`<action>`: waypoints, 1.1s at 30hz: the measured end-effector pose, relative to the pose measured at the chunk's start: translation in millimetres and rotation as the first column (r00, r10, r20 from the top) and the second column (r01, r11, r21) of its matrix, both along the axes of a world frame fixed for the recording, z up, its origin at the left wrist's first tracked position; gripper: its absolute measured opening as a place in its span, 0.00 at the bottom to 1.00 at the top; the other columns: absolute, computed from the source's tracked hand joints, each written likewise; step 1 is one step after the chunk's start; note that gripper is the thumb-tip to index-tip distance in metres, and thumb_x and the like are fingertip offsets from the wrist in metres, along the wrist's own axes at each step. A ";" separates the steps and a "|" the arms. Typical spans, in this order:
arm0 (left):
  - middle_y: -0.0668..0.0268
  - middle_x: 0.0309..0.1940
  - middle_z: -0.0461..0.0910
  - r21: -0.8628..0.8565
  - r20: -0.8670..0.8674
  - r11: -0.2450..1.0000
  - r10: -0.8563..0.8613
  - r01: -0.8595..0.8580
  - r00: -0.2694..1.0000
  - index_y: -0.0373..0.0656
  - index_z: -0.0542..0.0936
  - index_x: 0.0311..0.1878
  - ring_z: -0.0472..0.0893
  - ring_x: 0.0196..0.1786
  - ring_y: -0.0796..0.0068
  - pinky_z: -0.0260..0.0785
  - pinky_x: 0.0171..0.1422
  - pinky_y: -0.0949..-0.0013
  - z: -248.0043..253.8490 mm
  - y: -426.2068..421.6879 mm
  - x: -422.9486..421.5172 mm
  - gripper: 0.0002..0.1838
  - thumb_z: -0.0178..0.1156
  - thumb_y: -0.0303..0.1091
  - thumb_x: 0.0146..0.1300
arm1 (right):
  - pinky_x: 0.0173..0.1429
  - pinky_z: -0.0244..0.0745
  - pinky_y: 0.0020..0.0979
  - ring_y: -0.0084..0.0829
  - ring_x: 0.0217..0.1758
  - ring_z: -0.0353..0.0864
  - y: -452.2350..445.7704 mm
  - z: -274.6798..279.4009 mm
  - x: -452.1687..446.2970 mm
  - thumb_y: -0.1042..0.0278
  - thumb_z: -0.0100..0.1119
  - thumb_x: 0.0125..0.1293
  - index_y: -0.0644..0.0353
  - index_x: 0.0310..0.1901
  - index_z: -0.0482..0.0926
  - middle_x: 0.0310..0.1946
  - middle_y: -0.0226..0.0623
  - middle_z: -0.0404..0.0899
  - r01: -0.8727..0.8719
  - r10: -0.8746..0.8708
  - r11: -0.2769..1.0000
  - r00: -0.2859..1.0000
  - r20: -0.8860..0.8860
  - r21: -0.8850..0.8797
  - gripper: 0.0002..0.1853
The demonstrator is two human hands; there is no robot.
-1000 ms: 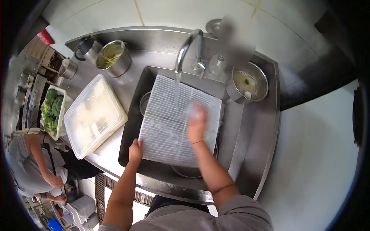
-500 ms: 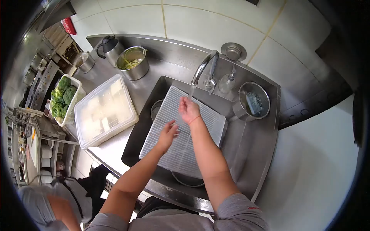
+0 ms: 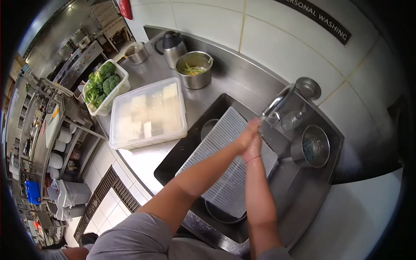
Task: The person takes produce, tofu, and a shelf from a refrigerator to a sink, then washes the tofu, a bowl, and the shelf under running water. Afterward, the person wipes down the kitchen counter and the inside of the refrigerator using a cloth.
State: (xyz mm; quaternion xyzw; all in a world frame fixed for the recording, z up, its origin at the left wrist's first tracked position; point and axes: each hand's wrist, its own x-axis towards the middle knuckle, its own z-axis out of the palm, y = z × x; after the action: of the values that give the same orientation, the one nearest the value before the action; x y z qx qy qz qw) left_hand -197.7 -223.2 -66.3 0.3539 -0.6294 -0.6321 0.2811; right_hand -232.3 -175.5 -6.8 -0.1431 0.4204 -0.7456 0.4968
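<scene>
Both my hands are pressed together under the metal tap (image 3: 277, 102), above the sink. My left hand (image 3: 247, 138) lies across the other hand, fingers stretched toward the spout and a little blurred. Beneath it is my right hand (image 3: 252, 151), with a thin red band at the wrist; its fingers are mostly hidden. Neither hand shows any object in it. Below them, a white ribbed rack or panel (image 3: 216, 173) lies slanted over the sink basin (image 3: 173, 162). Round metal vessels show partly under that panel.
Left of the basin are a lidded plastic box (image 3: 147, 115), a basket of broccoli (image 3: 107, 82), a metal pot (image 3: 195, 80) and a thermal jug (image 3: 174, 52). A pump bottle (image 3: 294, 119) and a metal pot (image 3: 310, 147) stand to the right. Part of another person shows at lower left.
My hands were apart, the right one under the running water; now they are joined beneath the spout. The view has turned left, and the other person has mostly left it.
</scene>
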 end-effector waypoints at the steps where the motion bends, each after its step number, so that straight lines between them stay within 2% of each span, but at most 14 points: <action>1: 0.53 0.68 0.57 0.016 -0.001 1.000 -0.011 0.012 1.000 0.42 0.55 0.70 0.61 0.68 0.59 0.49 0.73 0.63 24.0 7.6 2.7 0.35 0.39 0.57 0.69 | 0.74 0.44 0.32 0.30 0.71 0.54 1.0 6.3 10.2 0.49 0.37 0.73 0.62 0.67 0.58 0.69 0.36 0.58 0.012 -0.011 1.000 1.000 -0.001 0.016 0.30; 4: 0.52 0.71 0.51 0.468 -0.189 0.883 0.062 0.034 0.980 0.41 0.50 0.72 0.52 0.73 0.58 0.42 0.75 0.62 103.3 22.0 25.1 0.39 0.38 0.61 0.68 | 0.72 0.49 0.33 0.32 0.69 0.59 -7.3 -0.6 1.4 0.52 0.43 0.71 0.64 0.65 0.61 0.66 0.41 0.61 -0.070 0.044 0.991 0.976 0.215 0.118 0.28; 8: 0.51 0.70 0.52 -0.118 -0.146 0.978 -0.188 0.172 0.971 0.45 0.57 0.69 0.46 0.75 0.55 0.38 0.75 0.49 10.7 54.5 66.2 0.30 0.46 0.48 0.70 | 0.70 0.56 0.38 0.41 0.66 0.64 -31.2 -53.3 -22.4 0.58 0.53 0.65 0.68 0.60 0.66 0.60 0.50 0.67 -0.234 0.229 0.934 0.972 0.050 0.270 0.27; 10: 0.54 0.71 0.52 -0.367 0.714 0.796 -0.091 0.482 0.694 0.48 0.57 0.70 0.49 0.74 0.54 0.42 0.75 0.58 28.3 66.3 115.4 0.34 0.57 0.41 0.63 | 0.60 0.68 0.39 0.38 0.55 0.76 -33.7 -51.7 -24.9 0.59 0.55 0.65 0.70 0.54 0.71 0.53 0.49 0.75 -0.340 0.307 0.877 0.940 0.149 0.339 0.23; 17: 0.56 0.53 0.74 -0.692 0.432 0.703 0.223 0.162 0.874 0.43 0.78 0.49 0.68 0.61 0.52 0.60 0.65 0.56 -0.9 30.3 140.5 0.16 0.58 0.25 0.55 | 0.39 0.80 0.35 0.37 0.34 0.82 -39.0 -32.8 -30.8 0.60 0.55 0.65 0.67 0.45 0.75 0.35 0.45 0.81 -0.437 0.401 0.850 0.899 0.177 0.293 0.16; 20: 0.53 0.47 0.77 -0.274 0.599 0.847 -0.221 0.456 0.770 0.42 0.79 0.44 0.74 0.55 0.55 0.64 0.61 0.58 27.1 -1.8 78.2 0.13 0.53 0.27 0.55 | 0.48 0.77 0.42 0.39 0.34 0.80 -22.4 9.1 4.9 0.59 0.58 0.62 0.63 0.40 0.79 0.32 0.41 0.82 -0.387 0.417 0.898 0.901 -0.121 0.211 0.14; 22: 0.53 0.45 0.78 -0.351 0.473 0.822 -0.257 0.448 0.843 0.42 0.80 0.42 0.75 0.53 0.55 0.65 0.60 0.58 21.2 -11.7 42.6 0.12 0.53 0.27 0.55 | 0.56 0.69 0.49 0.41 0.34 0.79 -10.3 17.8 20.3 0.60 0.61 0.59 0.61 0.32 0.82 0.28 0.38 0.82 -0.252 -0.049 0.965 0.080 -0.996 -0.068 0.12; 24: 0.53 0.43 0.79 -0.551 0.154 0.796 -0.199 0.251 0.968 0.43 0.80 0.40 0.76 0.51 0.55 0.65 0.59 0.58 11.3 -9.0 15.2 0.11 0.53 0.28 0.54 | 0.61 0.62 0.50 0.42 0.37 0.79 -7.6 23.4 -5.5 0.60 0.63 0.55 0.58 0.28 0.83 0.26 0.36 0.81 -0.174 -0.252 0.954 -0.022 -0.968 -0.244 0.10; 25: 0.52 0.42 0.80 -0.591 0.013 0.790 -0.190 0.160 0.982 0.43 0.81 0.39 0.77 0.50 0.55 0.66 0.58 0.58 9.6 -6.7 5.7 0.11 0.53 0.28 0.54 | 0.58 0.65 0.46 0.38 0.38 0.79 -9.0 17.1 -30.5 0.62 0.62 0.54 0.57 0.30 0.84 0.27 0.36 0.82 -0.157 -0.122 0.980 -0.012 -0.992 -0.118 0.08; 26: 0.52 0.41 0.80 -0.650 -0.068 0.752 -0.198 0.107 0.978 0.43 0.81 0.38 0.77 0.49 0.55 0.66 0.58 0.58 10.6 1.0 -2.0 0.11 0.53 0.28 0.53 | 0.56 0.68 0.40 0.37 0.40 0.80 -15.1 -5.6 -49.4 0.66 0.60 0.54 0.57 0.31 0.84 0.30 0.37 0.83 -0.011 0.235 0.965 0.474 -0.849 0.261 0.07; 27: 0.53 0.38 0.81 -0.776 0.354 0.427 -0.314 0.465 0.881 0.44 0.81 0.37 0.79 0.47 0.55 0.66 0.57 0.57 42.1 -13.9 10.8 0.11 0.53 0.27 0.52 | 0.53 0.70 0.38 0.38 0.40 0.80 -21.7 -31.0 -83.9 0.68 0.58 0.54 0.58 0.34 0.83 0.34 0.38 0.83 -0.146 0.094 0.983 -0.117 -0.989 0.110 0.08; 28: 0.53 0.39 0.81 -0.839 0.312 0.403 -0.194 0.365 0.930 0.45 0.81 0.39 0.78 0.48 0.55 0.67 0.57 0.58 4.7 -22.5 -9.6 0.12 0.54 0.28 0.51 | 0.54 0.70 0.38 0.41 0.43 0.79 -23.8 -53.4 -96.6 0.69 0.56 0.55 0.60 0.39 0.82 0.37 0.41 0.82 -0.266 0.259 0.955 0.538 -0.802 0.129 0.11; 29: 0.53 0.46 0.78 -0.711 0.420 0.509 -0.246 0.485 0.874 0.43 0.78 0.42 0.75 0.53 0.53 0.65 0.59 0.58 32.4 -20.6 12.2 0.12 0.56 0.29 0.52 | 0.58 0.67 0.38 0.42 0.49 0.77 -21.7 -28.2 -81.2 0.67 0.52 0.62 0.62 0.44 0.80 0.43 0.43 0.81 -0.165 0.325 0.942 0.218 -0.920 0.294 0.13; 33: 0.52 0.44 0.79 -0.852 0.361 0.431 0.078 0.296 0.929 0.43 0.79 0.41 0.77 0.50 0.54 0.66 0.58 0.58 50.4 -12.9 35.7 0.12 0.56 0.30 0.53 | 0.63 0.62 0.37 0.40 0.56 0.73 8.8 25.4 -5.3 0.62 0.47 0.69 0.64 0.48 0.78 0.50 0.43 0.77 -0.116 0.164 0.983 0.186 -0.969 0.144 0.16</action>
State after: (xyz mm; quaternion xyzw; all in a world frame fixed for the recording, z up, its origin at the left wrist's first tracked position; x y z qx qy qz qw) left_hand -162.1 -236.1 -15.9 0.2141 -0.9281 -0.1460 0.2673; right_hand -237.6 -166.7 18.6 -0.6099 0.6385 -0.4305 0.1872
